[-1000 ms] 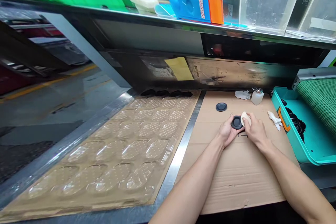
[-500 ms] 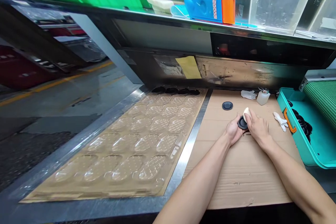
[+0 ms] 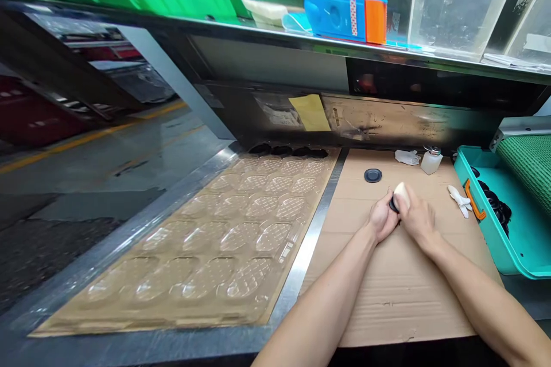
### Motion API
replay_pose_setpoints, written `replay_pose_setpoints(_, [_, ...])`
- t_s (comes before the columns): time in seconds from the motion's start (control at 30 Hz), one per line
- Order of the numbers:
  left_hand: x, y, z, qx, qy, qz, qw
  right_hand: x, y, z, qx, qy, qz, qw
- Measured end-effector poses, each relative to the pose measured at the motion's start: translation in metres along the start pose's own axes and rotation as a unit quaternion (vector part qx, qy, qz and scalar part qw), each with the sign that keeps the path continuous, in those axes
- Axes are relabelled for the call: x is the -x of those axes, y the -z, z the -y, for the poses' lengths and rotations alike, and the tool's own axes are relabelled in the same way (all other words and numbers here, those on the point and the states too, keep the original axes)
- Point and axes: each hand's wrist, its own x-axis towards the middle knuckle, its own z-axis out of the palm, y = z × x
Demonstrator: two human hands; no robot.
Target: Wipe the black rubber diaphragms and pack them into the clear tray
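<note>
My left hand (image 3: 382, 218) is closed around a round black part (image 3: 392, 203), most of which is covered by the other hand. Pressed over that part is a cream-coloured pad (image 3: 401, 192), pinched in the fingers of my right hand (image 3: 416, 213); it looks like a sponge or folded cloth. Both hands are together above the cardboard sheet (image 3: 387, 275). Just beyond them, a second black disc-shaped part (image 3: 372, 175) lies flat on the cardboard.
At left lies a clear moulded tray (image 3: 241, 229), black parts (image 3: 282, 151) in its far row. A pump bottle (image 3: 431, 159), white cloth (image 3: 407, 157) and crumpled white piece (image 3: 460, 200) sit at right. Beyond stands a teal bin (image 3: 534, 246) holding black parts. A shelf (image 3: 267, 31) overhangs the back.
My right hand has shifted slightly left and down, carrying the cream pad further over the black part, which is now mostly hidden. My left hand stays nearly in place.
</note>
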Motion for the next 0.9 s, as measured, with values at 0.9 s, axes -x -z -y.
replay_pose_setpoints(0.9, [0.004,-0.002,-0.003,-0.041,-0.031,-0.023,0.998,-0.008,0.006,-0.031,-0.444,0.065,0.108,0.887])
